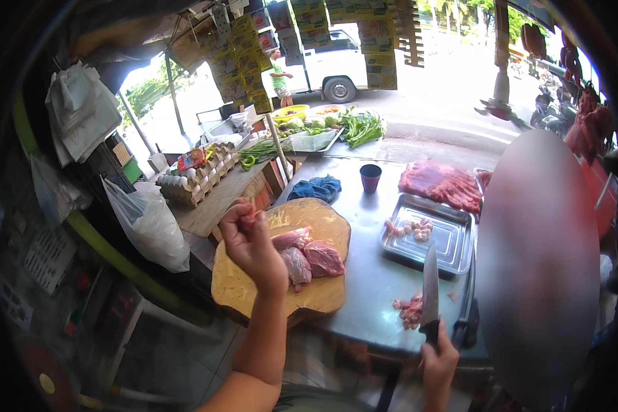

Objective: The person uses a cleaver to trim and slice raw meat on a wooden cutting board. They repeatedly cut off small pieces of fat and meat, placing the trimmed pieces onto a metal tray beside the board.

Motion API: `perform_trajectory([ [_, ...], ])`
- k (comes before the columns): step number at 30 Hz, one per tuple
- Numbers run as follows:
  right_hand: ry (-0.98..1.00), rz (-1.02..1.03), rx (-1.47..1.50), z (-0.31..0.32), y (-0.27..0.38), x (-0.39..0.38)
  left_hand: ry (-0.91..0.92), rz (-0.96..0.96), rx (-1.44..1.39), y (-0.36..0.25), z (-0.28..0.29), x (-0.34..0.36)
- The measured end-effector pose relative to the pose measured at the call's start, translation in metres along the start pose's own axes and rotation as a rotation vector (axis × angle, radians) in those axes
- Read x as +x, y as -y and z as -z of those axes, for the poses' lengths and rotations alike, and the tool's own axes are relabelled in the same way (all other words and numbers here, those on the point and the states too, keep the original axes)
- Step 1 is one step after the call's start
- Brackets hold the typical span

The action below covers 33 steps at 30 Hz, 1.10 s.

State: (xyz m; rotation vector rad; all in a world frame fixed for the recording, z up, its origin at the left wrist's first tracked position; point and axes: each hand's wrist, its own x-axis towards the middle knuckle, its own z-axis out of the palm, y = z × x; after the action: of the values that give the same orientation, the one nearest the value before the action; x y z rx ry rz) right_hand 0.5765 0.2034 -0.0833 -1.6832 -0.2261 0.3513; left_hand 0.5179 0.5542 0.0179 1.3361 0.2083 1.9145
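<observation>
My left hand (253, 248) is raised over the left part of a thick wooden chopping board (326, 299), its fingers curled together. Something small and reddish shows at the fingertips, too unclear to name. Chunks of raw meat (307, 259) lie on the board just right of that wrist. My right hand (438, 364) is wrapped round the dark handle of a broad knife (430, 287), its blade pointing up and away over the metal table. Beside the blade is a small heap of meat scraps (409, 310).
A steel tray (441, 255) with pale meat bits sits right of the board, a large meat slab (441, 184) behind it. A dark cup (370, 178) and blue cloth (314, 188) stand farther back. Egg trays (202, 177) are left. A blurred patch hides the right side.
</observation>
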Motion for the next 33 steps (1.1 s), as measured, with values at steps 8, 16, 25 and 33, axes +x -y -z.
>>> perform_trajectory([
  [8, -0.046, 0.027, -0.012, 0.012, 0.002, -0.006, 0.95, 0.163, 0.698, 0.059, -0.101, -0.098],
  [16, 0.023, 0.013, -0.009, 0.0, -0.01, -0.002, 0.86, -0.084, 0.696, 0.041, 0.021, -0.102],
  [25, 0.178, 0.04, -0.045, -0.041, -0.007, -0.002, 0.65, 0.33, 1.277, 0.07, 0.197, -0.026],
  [33, 0.278, 0.287, -0.238, -0.061, 0.008, -0.016, 0.72, 0.511, 1.074, 0.094, 0.166, -0.034],
])
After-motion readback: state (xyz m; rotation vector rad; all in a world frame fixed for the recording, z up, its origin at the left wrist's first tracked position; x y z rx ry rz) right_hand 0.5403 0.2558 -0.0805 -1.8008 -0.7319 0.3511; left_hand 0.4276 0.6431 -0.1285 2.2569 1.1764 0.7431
